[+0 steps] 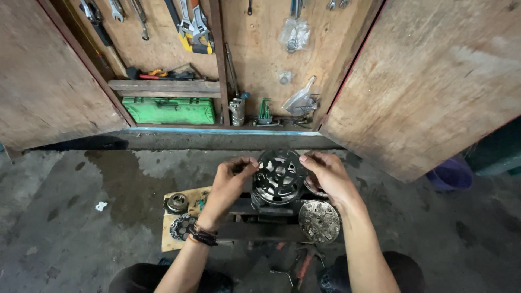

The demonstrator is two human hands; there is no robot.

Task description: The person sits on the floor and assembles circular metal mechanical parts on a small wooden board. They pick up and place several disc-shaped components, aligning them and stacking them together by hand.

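A dark round metal part with a spoked plate on top (pixel 279 176) stands on a low dark stand (pixel 260 214) on the floor. My left hand (pixel 230 182) pinches its left rim with fingers closed on the plate's edge. My right hand (pixel 327 176) grips the right rim. A round perforated metal disc (pixel 319 221) leans against the stand just below my right wrist. A beaded bracelet sits on my left wrist.
A cardboard sheet (pixel 175 223) left of the stand carries a round metal hub (pixel 177 203) and a small toothed disc (pixel 181 227). An open wooden cabinet ahead holds hanging wrenches (pixel 191 24), a green toolbox (pixel 169 110) and hex keys (pixel 264 113). Red-handled pliers (pixel 301 269) lie between my knees.
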